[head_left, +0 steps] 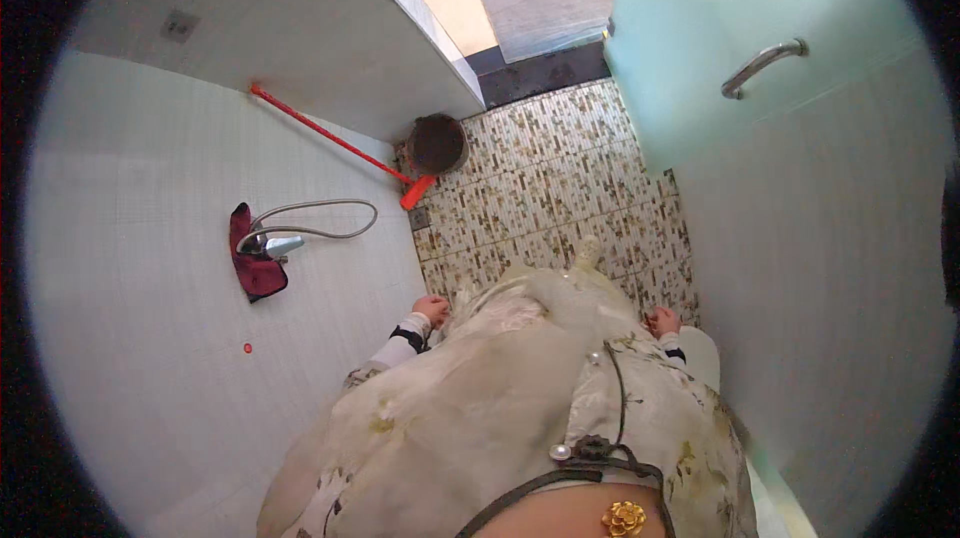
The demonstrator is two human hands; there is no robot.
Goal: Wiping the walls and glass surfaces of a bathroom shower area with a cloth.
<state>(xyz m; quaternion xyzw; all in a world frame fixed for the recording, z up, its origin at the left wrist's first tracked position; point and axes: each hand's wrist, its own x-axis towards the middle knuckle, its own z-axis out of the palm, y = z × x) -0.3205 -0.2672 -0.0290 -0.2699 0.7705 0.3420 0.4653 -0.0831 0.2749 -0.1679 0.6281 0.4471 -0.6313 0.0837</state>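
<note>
My left hand (pixel 432 311) hangs beside the pale floral garment (pixel 500 368) I wear, with a dark band round its wrist. Its fingers are loosely bent, and I see nothing held in them. On the other side, my right hand (pixel 662 322) hangs low by the garment's edge, fingers slightly apart and nothing visible in them. It also has a dark band at the wrist. Both hands are small in view, and the garment hides part of each. Nearest to them is the patterned tile floor (pixel 550 153) below.
A red-handled tool (pixel 330 134) leans on the left wall, its head down beside a dark bucket (pixel 438 144). A shower hose (pixel 345 235) and a dark red cloth (pixel 258 273) hang on that wall. A frosted glass door (pixel 690 68) with a metal handle (pixel 762 66) stands right of the doorway sill (pixel 545 73).
</note>
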